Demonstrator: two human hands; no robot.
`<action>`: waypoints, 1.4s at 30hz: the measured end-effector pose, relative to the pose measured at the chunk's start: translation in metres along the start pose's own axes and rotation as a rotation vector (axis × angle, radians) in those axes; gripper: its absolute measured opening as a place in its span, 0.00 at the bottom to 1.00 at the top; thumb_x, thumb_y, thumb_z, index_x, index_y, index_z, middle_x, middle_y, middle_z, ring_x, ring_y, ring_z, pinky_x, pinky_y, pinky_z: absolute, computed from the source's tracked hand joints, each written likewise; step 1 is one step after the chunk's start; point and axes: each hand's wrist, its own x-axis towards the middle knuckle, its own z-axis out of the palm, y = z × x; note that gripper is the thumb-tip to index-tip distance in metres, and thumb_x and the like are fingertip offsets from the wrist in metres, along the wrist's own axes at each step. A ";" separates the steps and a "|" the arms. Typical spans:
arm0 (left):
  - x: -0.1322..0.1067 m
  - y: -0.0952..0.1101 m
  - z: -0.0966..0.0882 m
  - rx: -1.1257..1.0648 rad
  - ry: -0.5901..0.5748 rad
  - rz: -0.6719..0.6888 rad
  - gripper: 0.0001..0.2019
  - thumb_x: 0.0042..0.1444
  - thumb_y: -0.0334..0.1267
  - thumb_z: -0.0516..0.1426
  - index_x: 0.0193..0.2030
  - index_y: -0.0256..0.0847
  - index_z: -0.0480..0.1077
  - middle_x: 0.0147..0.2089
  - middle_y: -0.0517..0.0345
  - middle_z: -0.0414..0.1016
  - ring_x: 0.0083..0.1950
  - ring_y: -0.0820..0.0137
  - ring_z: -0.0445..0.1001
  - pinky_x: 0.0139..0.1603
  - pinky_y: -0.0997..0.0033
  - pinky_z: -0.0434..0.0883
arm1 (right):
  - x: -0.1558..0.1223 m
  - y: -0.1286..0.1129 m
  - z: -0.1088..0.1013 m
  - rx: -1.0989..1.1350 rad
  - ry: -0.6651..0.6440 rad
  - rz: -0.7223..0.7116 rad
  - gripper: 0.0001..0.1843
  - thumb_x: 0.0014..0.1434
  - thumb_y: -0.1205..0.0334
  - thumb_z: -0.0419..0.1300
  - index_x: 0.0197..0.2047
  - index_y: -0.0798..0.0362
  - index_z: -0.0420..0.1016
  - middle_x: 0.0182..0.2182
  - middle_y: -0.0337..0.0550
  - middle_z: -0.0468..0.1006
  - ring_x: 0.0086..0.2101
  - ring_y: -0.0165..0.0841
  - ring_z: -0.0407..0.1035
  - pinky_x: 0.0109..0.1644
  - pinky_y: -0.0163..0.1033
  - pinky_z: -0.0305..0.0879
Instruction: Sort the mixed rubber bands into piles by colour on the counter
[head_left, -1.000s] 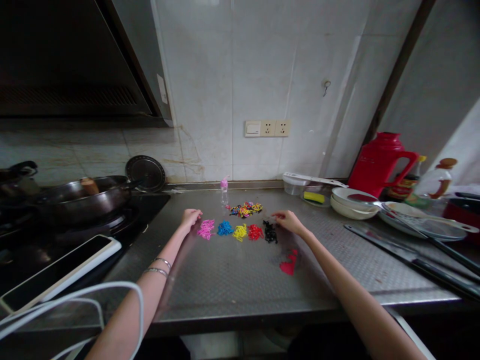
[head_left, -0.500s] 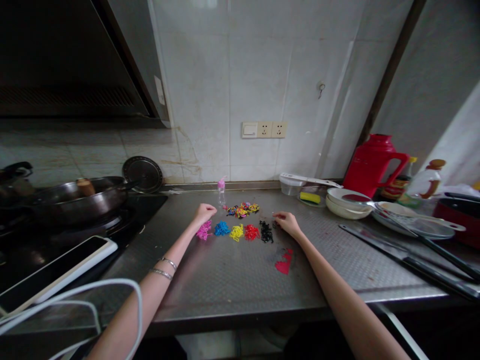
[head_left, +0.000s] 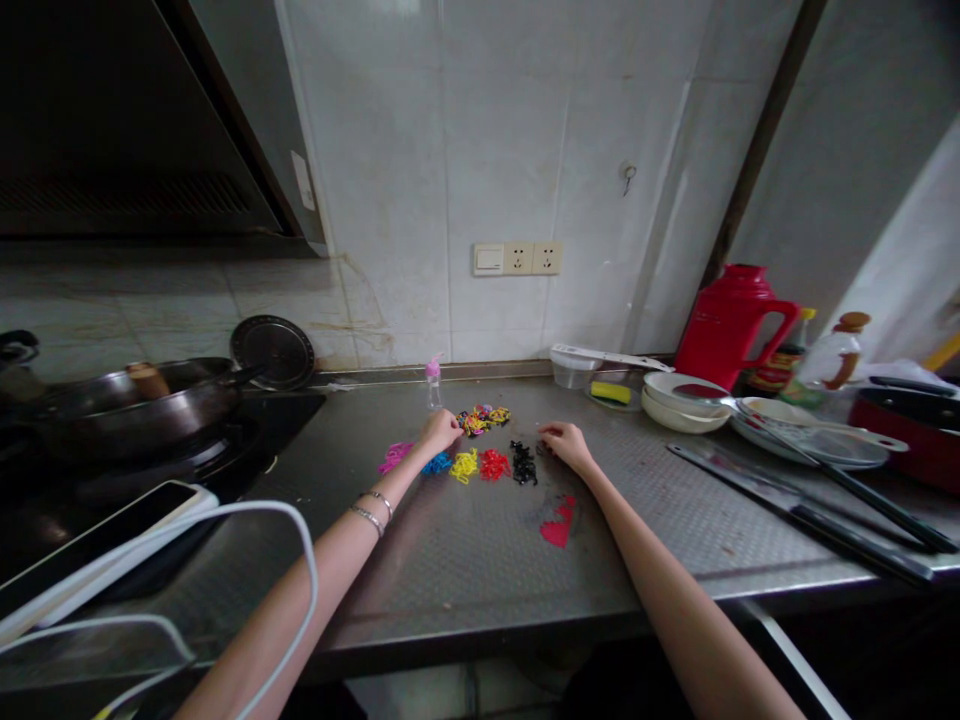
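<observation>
My left hand (head_left: 439, 434) is at the left edge of a mixed-colour pile of small rubber bands (head_left: 487, 418), fingers pinched together. Whatever it pinches is too small to make out. Closed fingers also show on my right hand (head_left: 565, 442), just right of the black bands (head_left: 523, 463); its contents are hidden. In a row lie pink bands (head_left: 394, 457), blue bands (head_left: 436, 463) partly behind my left hand, yellow bands (head_left: 464, 465) and red bands (head_left: 494, 465). A small clear bottle with a pink top (head_left: 433, 383) stands behind my left hand.
A red-and-clear plastic wrapper (head_left: 557, 525) lies near my right forearm. Leftward are a pan (head_left: 150, 395) and a phone-like device (head_left: 112, 550) with a white cable (head_left: 309, 560). Bowls (head_left: 684, 405), a sponge (head_left: 610, 393), a long knife (head_left: 750, 480) and a red thermos (head_left: 731, 325) stand right.
My left hand has moved right, from above the pink bands to the mixed pile, now covering part of the blue bands. My right hand stays beside the black bands. The view has shifted slightly.
</observation>
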 end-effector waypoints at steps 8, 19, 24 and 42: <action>0.001 0.003 0.012 -0.002 0.027 -0.041 0.07 0.42 0.34 0.55 0.24 0.37 0.75 0.28 0.49 0.75 0.29 0.69 0.69 0.32 0.72 0.62 | 0.001 0.001 0.001 -0.015 0.007 0.009 0.16 0.43 0.68 0.50 0.34 0.58 0.74 0.25 0.41 0.75 0.18 0.24 0.64 0.21 0.27 0.60; -0.004 0.002 -0.004 -0.044 0.032 -0.028 0.09 0.44 0.31 0.53 0.25 0.36 0.75 0.29 0.49 0.75 0.29 0.70 0.70 0.31 0.74 0.62 | 0.002 0.004 0.001 -0.037 0.015 -0.022 0.16 0.42 0.68 0.50 0.35 0.57 0.74 0.23 0.40 0.74 0.19 0.25 0.65 0.23 0.27 0.61; -0.007 0.008 -0.008 -0.101 0.034 0.097 0.10 0.44 0.33 0.53 0.27 0.34 0.76 0.28 0.50 0.75 0.28 0.70 0.69 0.31 0.75 0.62 | 0.000 0.001 0.000 -0.004 0.008 -0.008 0.16 0.42 0.67 0.51 0.35 0.58 0.74 0.24 0.41 0.75 0.19 0.25 0.64 0.23 0.28 0.61; -0.025 0.024 0.007 -0.277 -0.147 0.348 0.10 0.45 0.34 0.54 0.29 0.33 0.75 0.29 0.53 0.76 0.30 0.71 0.70 0.34 0.75 0.63 | -0.001 0.001 0.000 -0.002 0.008 -0.019 0.17 0.42 0.67 0.51 0.34 0.58 0.75 0.22 0.41 0.74 0.19 0.26 0.64 0.24 0.29 0.61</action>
